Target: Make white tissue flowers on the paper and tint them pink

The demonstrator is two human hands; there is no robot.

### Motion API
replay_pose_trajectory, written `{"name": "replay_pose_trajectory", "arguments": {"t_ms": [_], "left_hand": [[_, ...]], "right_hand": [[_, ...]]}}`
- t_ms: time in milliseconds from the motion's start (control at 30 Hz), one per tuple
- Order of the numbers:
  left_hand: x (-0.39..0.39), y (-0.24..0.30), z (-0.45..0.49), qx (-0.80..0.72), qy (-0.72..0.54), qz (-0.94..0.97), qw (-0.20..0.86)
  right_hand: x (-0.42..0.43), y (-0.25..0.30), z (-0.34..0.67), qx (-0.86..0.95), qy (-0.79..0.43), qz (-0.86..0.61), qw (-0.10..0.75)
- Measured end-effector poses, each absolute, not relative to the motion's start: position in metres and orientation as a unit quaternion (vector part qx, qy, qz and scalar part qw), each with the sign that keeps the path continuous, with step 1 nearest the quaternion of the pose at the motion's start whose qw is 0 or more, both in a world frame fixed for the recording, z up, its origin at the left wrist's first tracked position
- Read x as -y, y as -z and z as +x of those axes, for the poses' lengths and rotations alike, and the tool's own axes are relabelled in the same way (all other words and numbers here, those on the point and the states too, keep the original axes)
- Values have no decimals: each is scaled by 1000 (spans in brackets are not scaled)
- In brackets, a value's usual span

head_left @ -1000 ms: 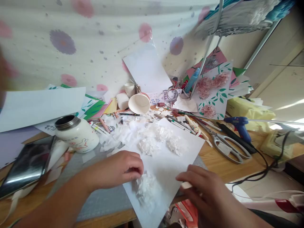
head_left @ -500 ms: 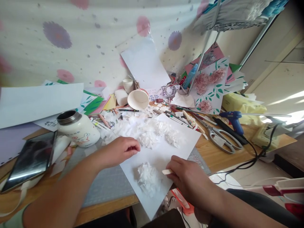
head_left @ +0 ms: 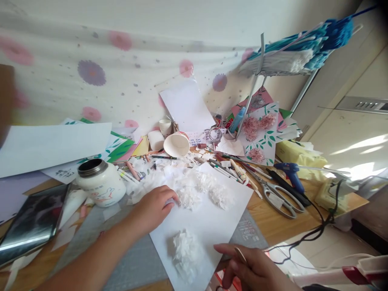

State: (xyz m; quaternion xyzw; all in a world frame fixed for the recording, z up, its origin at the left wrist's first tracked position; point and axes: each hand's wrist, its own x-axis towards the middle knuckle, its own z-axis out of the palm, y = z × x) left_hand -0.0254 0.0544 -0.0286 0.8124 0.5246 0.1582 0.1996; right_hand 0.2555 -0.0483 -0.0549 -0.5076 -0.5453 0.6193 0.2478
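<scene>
A white paper sheet [head_left: 212, 220] lies tilted on the grey cutting mat [head_left: 133, 254], with several white tissue flowers glued on it. My left hand [head_left: 154, 208] rests on the sheet's upper left edge, fingers curled, fingertips beside the upper tissue flowers [head_left: 201, 188]. Another tissue flower [head_left: 184, 252] sits near the sheet's lower end. My right hand [head_left: 253, 270] hovers at the sheet's lower right corner, fingers closed round a thin pale stick [head_left: 240, 254].
A white jar [head_left: 100, 184] and a dark tablet [head_left: 32, 222] stand at the left. A tipped paper cup [head_left: 176, 144], pens, scissors [head_left: 279, 198], a blue glue gun [head_left: 291, 173] with black cable and flower cards [head_left: 260, 135] crowd the back and right.
The view tilted up. My right hand dropped toward the sheet's lower right corner, off the paper. My left hand slid up toward the upper tissue flowers.
</scene>
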Motion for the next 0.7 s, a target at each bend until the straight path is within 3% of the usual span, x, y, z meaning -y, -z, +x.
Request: {"name": "replay_pose_trajectory", "arguments": {"t_ms": [300,467,700], "left_hand": [[-58,32,-32,-554,-147,798,186],[-57,30,-31,-557,-166,791,191],[-60,14,-42,-606,-296,728,127]], "right_hand": [[2,51,257,489,-520,-624,318],[-37,42,251,522,-427,-677,296],[-76,-58,233,699,-181,-643,255]]}}
